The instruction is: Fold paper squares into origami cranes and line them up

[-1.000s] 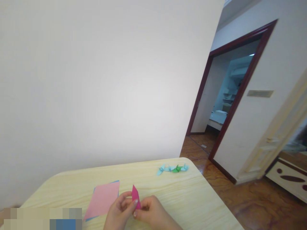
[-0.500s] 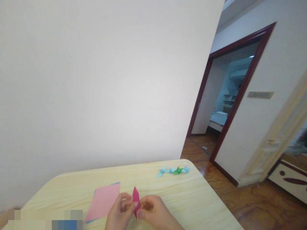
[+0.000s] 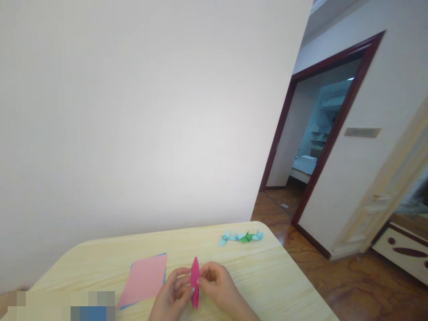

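Observation:
A long, narrow piece of folded magenta paper [image 3: 195, 281] stands upright between my hands, above the table. My left hand [image 3: 173, 294] pinches it from the left, and my right hand [image 3: 216, 285] pinches it from the right. Just left of my left hand lies a square pink paper sheet [image 3: 143, 281] with a blue edge showing beneath it. Farther back, a row of small origami cranes [image 3: 240, 237] in pale blue and green sits near the table's far edge, apart from both hands.
The light wood table [image 3: 267, 276] has rounded corners and ends at a wall on the far side. Its right edge drops to a brown floor [image 3: 368, 285]. A dark-framed doorway [image 3: 321, 133] stands at the right. The bottom-left corner of the picture is pixelated.
The magenta paper has turned from tilted to upright and now looks longer and narrower. My hands have moved slightly apart on either side of it. The pink sheet and cranes have not moved.

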Available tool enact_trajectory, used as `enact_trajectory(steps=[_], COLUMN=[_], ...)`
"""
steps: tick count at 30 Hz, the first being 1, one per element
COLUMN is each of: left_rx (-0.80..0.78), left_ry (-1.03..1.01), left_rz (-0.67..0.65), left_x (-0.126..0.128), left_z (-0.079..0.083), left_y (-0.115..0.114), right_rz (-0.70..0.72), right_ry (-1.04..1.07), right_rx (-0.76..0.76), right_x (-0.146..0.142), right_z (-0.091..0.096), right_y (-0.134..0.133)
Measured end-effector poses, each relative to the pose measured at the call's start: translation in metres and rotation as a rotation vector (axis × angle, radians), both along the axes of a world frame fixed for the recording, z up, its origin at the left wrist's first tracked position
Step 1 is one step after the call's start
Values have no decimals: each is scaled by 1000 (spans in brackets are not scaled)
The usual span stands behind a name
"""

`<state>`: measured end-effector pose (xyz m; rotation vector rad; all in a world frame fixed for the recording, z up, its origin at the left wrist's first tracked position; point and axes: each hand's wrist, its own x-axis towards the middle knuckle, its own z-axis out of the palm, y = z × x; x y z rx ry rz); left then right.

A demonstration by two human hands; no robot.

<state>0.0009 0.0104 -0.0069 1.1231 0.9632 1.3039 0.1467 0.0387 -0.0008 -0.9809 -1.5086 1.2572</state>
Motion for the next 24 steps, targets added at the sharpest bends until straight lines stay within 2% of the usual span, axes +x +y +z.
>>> enact_trajectory(steps=[5, 10, 15, 21, 24], left_rx=[-18, -38, -37, -52, -71], left_ry=[-18, 18, 73, 83, 73], left_rz=[16, 56, 108, 80, 78], left_x=[1, 3, 3, 3, 3], left_z=[-3, 11, 25, 31, 30], left_y=[0, -2, -5, -8, -8], right_rz=[3, 5, 10, 106, 132], right_ry=[66, 112, 69, 200, 228], right_rx=[-10, -20, -43, -122, -110], right_x=[-2, -4, -4, -4, -4], right_z=[-3, -9, -6, -7, -7], right_y=[2, 4, 0, 4, 4])
